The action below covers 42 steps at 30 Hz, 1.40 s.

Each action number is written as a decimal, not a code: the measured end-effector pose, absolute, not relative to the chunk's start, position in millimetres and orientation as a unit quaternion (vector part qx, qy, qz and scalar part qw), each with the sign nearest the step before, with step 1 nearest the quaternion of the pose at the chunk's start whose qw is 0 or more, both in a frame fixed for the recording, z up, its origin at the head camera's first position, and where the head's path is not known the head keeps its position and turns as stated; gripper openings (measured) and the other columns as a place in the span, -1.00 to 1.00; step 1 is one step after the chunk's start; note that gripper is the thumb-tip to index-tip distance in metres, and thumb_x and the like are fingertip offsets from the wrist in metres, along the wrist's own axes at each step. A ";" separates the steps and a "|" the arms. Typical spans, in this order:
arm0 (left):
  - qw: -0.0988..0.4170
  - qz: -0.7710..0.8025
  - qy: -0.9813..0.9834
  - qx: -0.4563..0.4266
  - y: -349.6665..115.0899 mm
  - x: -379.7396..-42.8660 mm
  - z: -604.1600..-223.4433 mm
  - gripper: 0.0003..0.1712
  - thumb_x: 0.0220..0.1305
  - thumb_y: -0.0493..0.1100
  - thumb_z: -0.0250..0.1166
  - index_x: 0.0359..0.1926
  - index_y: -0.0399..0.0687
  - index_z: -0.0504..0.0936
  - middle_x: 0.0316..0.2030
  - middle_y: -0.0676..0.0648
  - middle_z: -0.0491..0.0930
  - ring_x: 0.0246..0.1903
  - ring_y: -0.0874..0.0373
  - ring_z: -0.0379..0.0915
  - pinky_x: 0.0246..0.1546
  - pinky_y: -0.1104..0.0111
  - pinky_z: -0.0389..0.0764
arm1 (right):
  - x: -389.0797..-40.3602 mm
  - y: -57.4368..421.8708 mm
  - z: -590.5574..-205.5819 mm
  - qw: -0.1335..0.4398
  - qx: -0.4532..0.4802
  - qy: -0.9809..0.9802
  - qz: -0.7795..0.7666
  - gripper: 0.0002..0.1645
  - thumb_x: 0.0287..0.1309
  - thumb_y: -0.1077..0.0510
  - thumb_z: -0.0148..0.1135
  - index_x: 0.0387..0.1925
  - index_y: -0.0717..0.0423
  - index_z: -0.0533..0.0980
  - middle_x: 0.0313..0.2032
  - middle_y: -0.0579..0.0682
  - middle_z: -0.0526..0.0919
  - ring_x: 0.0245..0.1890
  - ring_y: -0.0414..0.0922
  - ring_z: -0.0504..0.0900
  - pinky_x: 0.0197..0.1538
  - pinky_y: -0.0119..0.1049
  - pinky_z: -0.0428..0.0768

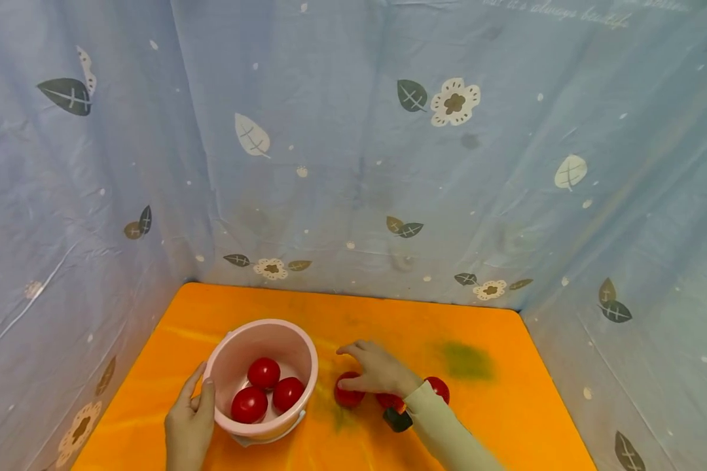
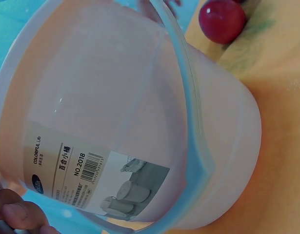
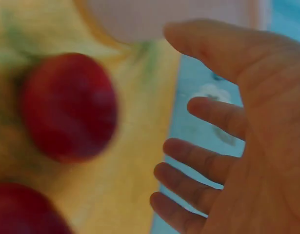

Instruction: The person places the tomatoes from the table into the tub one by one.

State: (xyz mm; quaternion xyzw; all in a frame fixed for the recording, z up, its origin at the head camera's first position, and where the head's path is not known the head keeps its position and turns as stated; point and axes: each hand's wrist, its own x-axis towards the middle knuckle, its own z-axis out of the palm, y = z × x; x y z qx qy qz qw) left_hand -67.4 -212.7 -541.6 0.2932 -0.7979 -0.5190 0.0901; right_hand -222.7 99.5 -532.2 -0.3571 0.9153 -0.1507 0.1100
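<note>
Head view: right hand point(image 1: 378, 373), fingers spread and relaxed, hovers over a round red tomato point(image 1: 347, 396) on the orange table point(image 1: 507, 405), apparently not touching. Left hand point(image 1: 190, 422) grips the pink plastic bucket point(image 1: 299, 366).

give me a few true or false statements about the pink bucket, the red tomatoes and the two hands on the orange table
1. Three red round tomatoes lie inside the pale pink plastic bucket. True.
2. The left hand holds the bucket at its rim. True.
3. The right hand holds a tomato above the bucket. False: it is down over the tomatoes on the orange table, beside the bucket, fingers spread and gripping nothing in the right wrist view.
4. The bucket lies tipped on its side. False: it stands upright, mouth up.
5. A loose red tomato sits on the table just right of the bucket. True.
</note>
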 end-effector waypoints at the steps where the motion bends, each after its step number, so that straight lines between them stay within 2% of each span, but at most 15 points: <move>1: 0.094 -0.516 -0.799 0.294 -212.5 -67.8 -541.1 -0.26 0.40 0.33 -0.16 0.45 0.09 0.20 0.19 -0.33 0.47 -0.12 -0.13 0.50 -0.22 0.23 0.67 | -219.3 100.3 -537.2 0.117 -0.360 0.915 -0.141 -0.22 0.03 -0.33 0.30 0.26 -0.19 0.37 0.16 -0.06 0.48 0.08 -0.05 0.46 0.13 -0.17 0.51; 4: 0.111 -0.502 -0.806 0.295 -211.8 -68.7 -540.2 -0.30 0.40 0.31 -0.13 0.42 0.11 0.25 -0.04 -0.28 0.64 -0.30 0.01 0.53 -0.32 0.36 0.62 | -211.2 101.8 -549.2 0.129 -0.367 0.913 -0.124 -0.18 -0.03 -0.32 0.35 0.26 -0.19 0.37 0.14 -0.05 0.48 0.00 -0.09 0.48 -0.01 -0.29 0.57; 7: 0.123 -0.491 -0.809 0.300 -211.1 -69.1 -540.0 -0.35 0.41 0.28 -0.10 0.39 0.14 0.31 -0.28 -0.22 0.70 -0.47 0.15 0.44 -0.45 0.46 0.45 | -207.0 103.1 -558.6 0.134 -0.366 0.914 -0.115 -0.21 -0.04 -0.27 0.38 0.24 -0.19 0.39 0.11 -0.07 0.49 -0.05 -0.13 0.48 -0.10 -0.37 0.58; 12: 0.121 -0.494 -0.808 0.298 -210.4 -67.2 -540.1 -0.33 0.40 0.29 -0.11 0.40 0.10 0.30 -0.10 -0.29 0.67 -0.36 0.10 0.51 -0.41 0.45 0.54 | -204.1 102.6 -567.8 0.140 -0.359 0.916 -0.112 -0.25 0.00 -0.21 0.39 0.23 -0.18 0.39 0.09 -0.08 0.49 -0.07 -0.14 0.50 -0.10 -0.32 0.60; 16: 0.131 -0.498 -0.804 0.297 -209.6 -67.5 -539.6 -0.36 0.41 0.25 -0.08 0.39 0.11 0.32 -0.32 -0.23 0.70 -0.50 0.16 0.47 -0.49 0.46 0.48 | -203.0 100.7 -570.3 0.140 -0.350 0.919 -0.116 -0.26 0.01 -0.16 0.39 0.24 -0.19 0.38 0.08 -0.07 0.48 -0.06 -0.13 0.51 -0.09 -0.27 0.62; 18: 0.140 -0.503 -0.801 0.293 -209.1 -67.9 -539.5 -0.38 0.41 0.23 -0.05 0.38 0.12 0.33 -0.53 -0.16 0.65 -0.62 0.19 0.38 -0.56 0.45 0.41 | -202.9 100.2 -572.0 0.145 -0.342 0.920 -0.122 -0.26 0.02 -0.15 0.40 0.25 -0.20 0.36 0.07 -0.08 0.46 -0.05 -0.13 0.50 -0.10 -0.26 0.62; 20: 0.148 -0.500 -0.802 0.292 -208.4 -68.0 -539.6 -0.40 0.41 0.22 -0.04 0.36 0.13 0.35 -0.59 -0.09 0.62 -0.66 0.23 0.34 -0.58 0.46 0.38 | -202.7 100.1 -573.7 0.150 -0.334 0.921 -0.131 -0.26 0.02 -0.15 0.40 0.25 -0.22 0.35 0.06 -0.08 0.44 -0.04 -0.13 0.48 -0.12 -0.27 0.62; 22: 0.154 -0.503 -0.799 0.292 -208.1 -68.0 -539.6 -0.42 0.41 0.21 -0.02 0.36 0.15 0.36 -0.64 -0.12 0.59 -0.69 0.20 0.33 -0.61 0.45 0.37 | -202.9 100.0 -575.5 0.155 -0.328 0.921 -0.141 -0.26 0.01 -0.15 0.40 0.24 -0.22 0.35 0.05 -0.09 0.43 -0.05 -0.13 0.47 -0.14 -0.26 0.62; 23: 0.154 -0.504 -0.798 0.292 -207.9 -67.9 -539.6 -0.43 0.42 0.20 -0.02 0.35 0.15 0.37 -0.63 -0.15 0.60 -0.69 0.17 0.35 -0.61 0.44 0.37 | -202.8 100.0 -576.3 0.157 -0.326 0.921 -0.146 -0.26 0.01 -0.15 0.41 0.24 -0.22 0.35 0.05 -0.08 0.43 -0.05 -0.13 0.47 -0.14 -0.26 0.62; 26: 0.133 -0.513 -0.796 0.293 -208.6 -67.1 -539.1 -0.37 0.42 0.24 -0.07 0.39 0.12 0.31 -0.22 -0.29 0.68 -0.40 -0.01 0.57 -0.37 0.33 0.64 | -202.6 99.8 -577.3 0.159 -0.322 0.920 -0.157 -0.26 0.01 -0.15 0.41 0.23 -0.22 0.35 0.04 -0.08 0.43 -0.05 -0.14 0.48 -0.14 -0.25 0.62; 28: 0.108 -0.521 -0.795 0.293 -210.0 -66.8 -539.2 -0.30 0.41 0.29 -0.13 0.43 0.09 0.23 0.11 -0.32 0.54 -0.12 -0.16 0.57 -0.13 0.16 0.65 | -203.0 99.2 -576.4 0.165 -0.320 0.919 -0.164 -0.27 0.00 -0.15 0.41 0.22 -0.21 0.36 0.03 -0.08 0.44 -0.06 -0.15 0.49 -0.12 -0.26 0.62; 30: 0.084 -0.532 -0.791 0.290 -211.3 -66.5 -539.3 -0.24 0.40 0.32 -0.18 0.46 0.07 0.15 0.32 -0.31 0.32 0.11 -0.25 0.44 0.00 0.00 0.52 | -203.5 99.2 -574.0 0.179 -0.314 0.916 -0.174 -0.28 -0.01 -0.14 0.41 0.21 -0.21 0.37 0.02 -0.08 0.45 -0.08 -0.16 0.50 -0.12 -0.25 0.62; 32: 0.074 -0.537 -0.789 0.289 -212.1 -66.7 -539.8 -0.23 0.40 0.34 -0.19 0.48 0.08 0.11 0.35 -0.30 0.27 0.14 -0.26 0.40 0.02 0.00 0.48 | -205.3 99.2 -571.3 0.196 -0.306 0.912 -0.190 -0.28 -0.01 -0.13 0.42 0.21 -0.20 0.37 0.00 -0.08 0.45 -0.10 -0.18 0.50 -0.10 -0.24 0.62; 36: 0.079 -0.530 -0.792 0.292 -211.7 -66.7 -540.1 -0.24 0.40 0.34 -0.18 0.47 0.09 0.15 0.28 -0.33 0.37 0.07 -0.23 0.45 -0.01 0.02 0.56 | -212.5 100.6 -563.4 0.205 -0.292 0.909 -0.217 -0.26 0.00 -0.13 0.41 0.23 -0.19 0.36 0.00 -0.08 0.45 -0.10 -0.16 0.52 -0.08 -0.22 0.62; 42: 0.079 -0.532 -0.792 0.289 -213.0 -66.3 -540.3 -0.23 0.39 0.34 -0.19 0.47 0.07 0.14 0.26 -0.37 0.37 0.06 -0.26 0.47 -0.08 0.06 0.62 | -227.3 101.3 -535.4 0.152 -0.301 0.913 -0.231 -0.24 0.04 -0.11 0.38 0.27 -0.12 0.33 0.05 -0.01 0.44 -0.08 -0.09 0.54 -0.07 -0.19 0.63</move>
